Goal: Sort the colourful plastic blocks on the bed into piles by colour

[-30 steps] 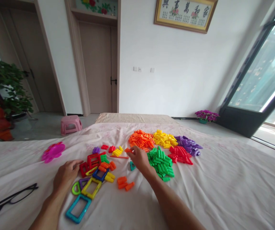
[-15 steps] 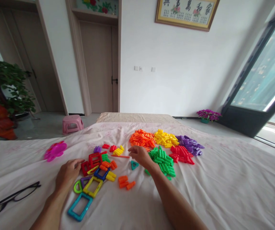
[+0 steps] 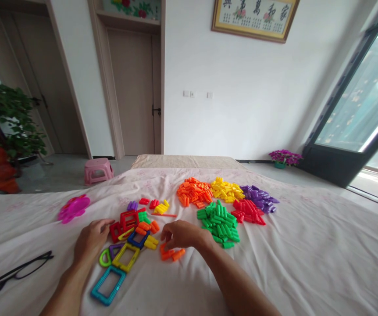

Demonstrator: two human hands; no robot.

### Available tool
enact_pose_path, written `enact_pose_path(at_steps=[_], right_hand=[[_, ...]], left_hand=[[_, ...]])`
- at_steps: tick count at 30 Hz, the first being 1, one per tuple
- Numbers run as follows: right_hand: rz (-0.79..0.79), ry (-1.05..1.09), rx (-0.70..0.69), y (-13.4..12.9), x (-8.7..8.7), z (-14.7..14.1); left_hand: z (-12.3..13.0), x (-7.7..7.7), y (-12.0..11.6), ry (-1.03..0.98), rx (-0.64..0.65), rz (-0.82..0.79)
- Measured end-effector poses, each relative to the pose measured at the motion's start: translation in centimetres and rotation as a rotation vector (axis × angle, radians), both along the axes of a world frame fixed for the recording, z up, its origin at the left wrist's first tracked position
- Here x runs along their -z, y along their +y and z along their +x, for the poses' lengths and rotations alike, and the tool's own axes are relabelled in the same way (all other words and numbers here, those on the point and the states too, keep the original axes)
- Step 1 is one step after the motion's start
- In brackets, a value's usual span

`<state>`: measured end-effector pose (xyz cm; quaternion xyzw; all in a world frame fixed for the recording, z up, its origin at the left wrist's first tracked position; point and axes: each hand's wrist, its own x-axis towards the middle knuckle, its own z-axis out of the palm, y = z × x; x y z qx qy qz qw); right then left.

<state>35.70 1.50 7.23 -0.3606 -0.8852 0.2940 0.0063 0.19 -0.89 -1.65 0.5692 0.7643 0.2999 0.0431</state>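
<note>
Orange plastic tubes (image 3: 178, 254) look light, stiff, slick, best pinched mid-length; can't tell if right hand (image 3: 181, 233) grips any; left hand (image 3: 91, 240) has fingers slightly apart

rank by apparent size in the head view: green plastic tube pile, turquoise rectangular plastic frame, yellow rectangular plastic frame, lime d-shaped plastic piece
1. Green plastic tube pile
2. Turquoise rectangular plastic frame
3. Yellow rectangular plastic frame
4. Lime D-shaped plastic piece

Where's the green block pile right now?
Head view, right of centre: the green block pile lies below the yellow pile, left of the red pile.
</note>
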Motion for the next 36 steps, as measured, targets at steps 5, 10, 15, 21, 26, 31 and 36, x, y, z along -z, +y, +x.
enact_pose_path(at_steps=[5, 10, 15, 21, 26, 31, 36], right_hand=[[0.001, -0.011, -0.066, 0.0, 0.3, 0.1], [-0.012, -0.007, -0.051, 0.1, 0.3, 0.4], [-0.080, 0.203, 0.104, 0.8, 0.2, 1.0], [0.195, 0.454, 0.535, 3.2, 1.4, 2.2], [0.400, 0.449, 0.816, 5.1, 1.7, 4.0], [0.441, 0.482, 0.908, 5.9, 1.9, 5.1], [0.377, 0.472, 0.780, 5.3, 1.2, 5.3]], left_hand=[[0.1, -0.1, -0.1, -0.001, 0.004, -0.003], [0.0, -0.2, -0.1, 0.004, 0.024, -0.016], [-0.1, 0.0, 0.1, 0.023, 0.007, -0.028], [-0.3, 0.2, 0.2, 0.019, 0.019, -0.024], [-0.2, 0.2, 0.2, 0.011, 0.010, -0.004], [-0.1, -0.1, 0.1, 0.015, 0.011, -0.006], [0.0, -0.1, 0.1, 0.016, 0.008, -0.009]])
